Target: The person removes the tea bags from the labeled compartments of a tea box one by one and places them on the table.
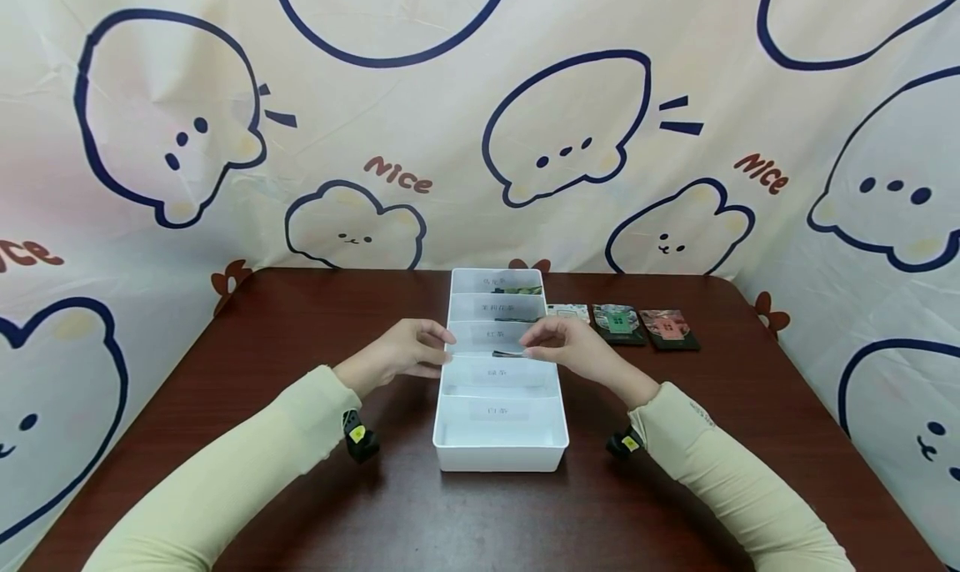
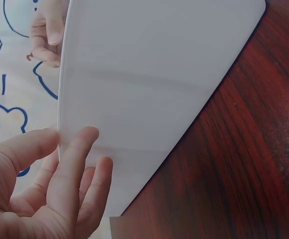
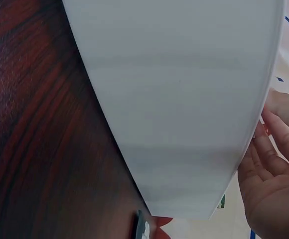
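Observation:
A long white divided box stands on the table, with a printed label on each divider. My right hand reaches over the box's right rim and pinches the end of a thin tea packet in the middle compartment. Only the packet's dark upper edge shows; in the right wrist view the box wall hides the fingertips. My left hand is at the left rim, its fingers loosely bent and touching the box's side. Thin packets also stand in the two farthest compartments.
Right of the box's far end lie a white-and-green packet, a dark green packet and a red-and-black packet. The brown table ends at a cartoon-printed curtain behind and at both sides.

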Demonstrator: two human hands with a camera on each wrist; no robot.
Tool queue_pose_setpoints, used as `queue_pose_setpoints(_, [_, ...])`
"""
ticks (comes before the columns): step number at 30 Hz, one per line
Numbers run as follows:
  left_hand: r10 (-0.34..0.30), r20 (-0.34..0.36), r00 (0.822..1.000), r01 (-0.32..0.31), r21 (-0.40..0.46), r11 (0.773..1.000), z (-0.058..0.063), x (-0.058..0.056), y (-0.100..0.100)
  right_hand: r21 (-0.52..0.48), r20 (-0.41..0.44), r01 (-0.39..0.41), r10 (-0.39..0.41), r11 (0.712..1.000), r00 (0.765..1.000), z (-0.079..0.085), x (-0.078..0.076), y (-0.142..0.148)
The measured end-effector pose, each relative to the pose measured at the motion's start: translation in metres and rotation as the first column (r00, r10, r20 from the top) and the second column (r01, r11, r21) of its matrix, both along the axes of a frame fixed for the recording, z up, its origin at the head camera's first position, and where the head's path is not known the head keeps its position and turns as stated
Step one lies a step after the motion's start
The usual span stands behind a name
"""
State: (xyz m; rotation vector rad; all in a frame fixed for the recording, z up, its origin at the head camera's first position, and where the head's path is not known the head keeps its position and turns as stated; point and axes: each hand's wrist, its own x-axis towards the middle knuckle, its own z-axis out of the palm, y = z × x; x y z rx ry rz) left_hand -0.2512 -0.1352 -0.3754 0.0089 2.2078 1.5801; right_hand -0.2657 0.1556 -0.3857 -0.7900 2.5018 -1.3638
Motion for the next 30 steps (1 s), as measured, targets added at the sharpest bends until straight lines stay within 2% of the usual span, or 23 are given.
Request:
queue_pose_setpoints(10, [-0.003, -0.006, 1.0, 0.003, 0.001, 1.0, 0.0006, -0.0006, 0.0, 0.14, -0.094, -0.02, 0.034, 0.99, 0.995, 0.0018, -0.0015, -0.0002])
queue_pose_setpoints(16, [0.006, 0.005, 1.0, -0.006, 0.0, 1.0, 0.0001, 0.0, 0.0002, 0.186, -0.137, -0.028, 0.054, 0.982, 0.989, 0.0044, 0.0003, -0.0018])
queue_pose_setpoints(24, [0.011, 0.01, 1.0, -0.011, 0.003, 1.0, 0.0014, 0.0018, 0.0009, 0.179, -0.123, -0.01, 0.033, 0.984, 0.992, 0.0045, 0.0006, -0.0018])
queue_pose_setpoints(30, [0.009, 0.007, 1.0, -0.009, 0.0, 1.0, 0.0026, 0.0026, 0.0012, 0.102, -0.065, -0.011, 0.017, 0.995, 0.998, 0.0036, 0.0006, -0.0002])
